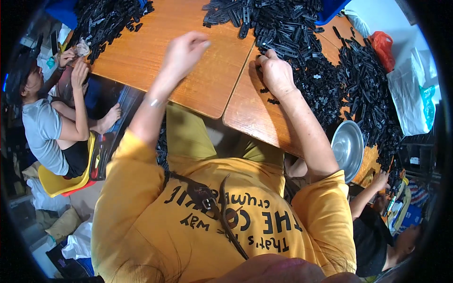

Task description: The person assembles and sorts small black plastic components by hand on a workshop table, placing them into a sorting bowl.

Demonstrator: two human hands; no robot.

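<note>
My left hand (pixel 184 54) is held over the bare wooden table (pixel 141 42), its fingers curled and slightly blurred. Whatever it may hold is hidden. At the near edge of a big heap of black plastic clip-like parts (pixel 283 40), my right hand (pixel 277 74) has its fingers bent down and closed. Something dark shows at its fingertips, too small to make out. Beside that wrist lie a few small black pieces (pixel 272 101) and a pile of smaller black parts (pixel 321 85).
A metal bowl (pixel 348 151) sits at the table's right edge. Farther right are more long black parts (pixel 365 85), a red bag (pixel 381 49) and a white bag (pixel 410 94). One person (pixel 47 127) sits at left by another black heap (pixel 106 23); another person (pixel 373 236) works at lower right.
</note>
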